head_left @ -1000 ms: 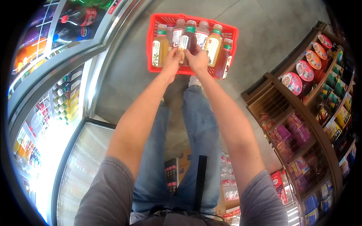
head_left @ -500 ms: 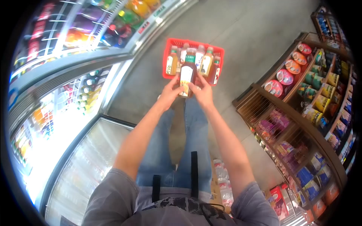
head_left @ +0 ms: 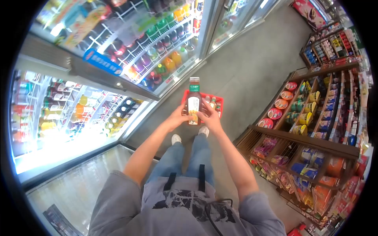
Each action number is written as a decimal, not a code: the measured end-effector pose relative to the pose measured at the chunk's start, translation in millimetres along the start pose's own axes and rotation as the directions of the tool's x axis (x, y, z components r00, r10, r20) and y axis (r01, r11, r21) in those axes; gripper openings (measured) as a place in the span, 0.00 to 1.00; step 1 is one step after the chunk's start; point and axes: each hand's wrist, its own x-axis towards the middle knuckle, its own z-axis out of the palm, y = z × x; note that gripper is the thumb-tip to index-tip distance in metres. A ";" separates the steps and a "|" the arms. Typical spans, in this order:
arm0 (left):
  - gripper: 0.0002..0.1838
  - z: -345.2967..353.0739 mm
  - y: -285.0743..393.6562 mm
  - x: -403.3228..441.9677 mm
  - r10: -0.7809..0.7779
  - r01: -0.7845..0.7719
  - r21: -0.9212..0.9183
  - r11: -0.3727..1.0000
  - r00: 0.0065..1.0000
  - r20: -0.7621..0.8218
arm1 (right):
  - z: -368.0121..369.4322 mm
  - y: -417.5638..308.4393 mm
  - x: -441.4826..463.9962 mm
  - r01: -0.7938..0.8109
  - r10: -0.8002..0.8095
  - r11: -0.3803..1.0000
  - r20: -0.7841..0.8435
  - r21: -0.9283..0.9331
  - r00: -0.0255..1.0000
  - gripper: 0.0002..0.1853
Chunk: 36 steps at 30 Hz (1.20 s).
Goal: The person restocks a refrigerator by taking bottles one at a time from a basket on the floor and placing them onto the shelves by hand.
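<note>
A dark tea bottle (head_left: 193, 103) with a green neck band and a white label is held upright between both hands. My left hand (head_left: 176, 118) grips its lower left side, and my right hand (head_left: 210, 118) grips its lower right side. Behind and below the bottle, a red basket (head_left: 221, 105) rests on the floor, partly hidden by the bottle and my hands. Some bottles (head_left: 213, 103) stand in the basket, showing to the right of the held one.
Lit drink coolers (head_left: 157, 63) line the left, with a glass door (head_left: 86, 185) standing open at lower left. Brown shelves (head_left: 299, 137) of packaged food and cup noodles run along the right. Grey floor (head_left: 240, 67) stretches between them.
The dark bottle has been lifted out of the basket and raised toward the camera in both hands. The view has tilted up, showing more of the aisle, and the basket looks smaller and farther away.
</note>
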 end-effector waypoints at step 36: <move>0.37 -76.5 151.5 -304.0 0.712 -0.350 0.625 0.698 0.439 -0.548 | 296.5 -218.0 -49.7 0.764 -0.394 0.596 0.741 -0.245 0.545 0.37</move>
